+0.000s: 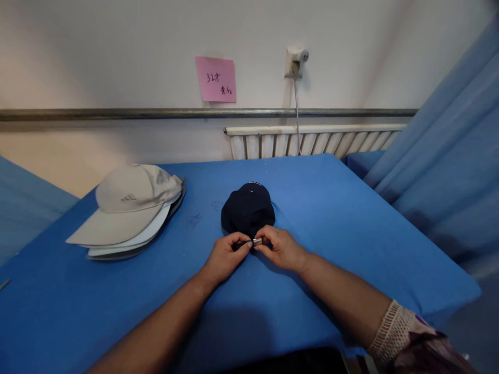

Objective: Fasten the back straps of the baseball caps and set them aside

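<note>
A dark navy cap (248, 209) lies on the blue-covered table, its back strap towards me and its brim at the far side. At the near edge of the cap, my left hand (227, 254) pinches the dark strap between thumb and forefinger. Right beside it, my right hand (281, 248) is closed on a small silvery metal buckle (257, 241) on the strap. The fingertips of both hands almost meet there. Part of the strap is hidden behind the fingers.
To the left sits a stack of caps with a beige cap (128, 189) on top and white and dark ones under it. Behind the blue table (319, 197) are a radiator (273, 143), a metal rail (156, 114) and a plugged-in cord. A blue curtain (448, 140) hangs on the right.
</note>
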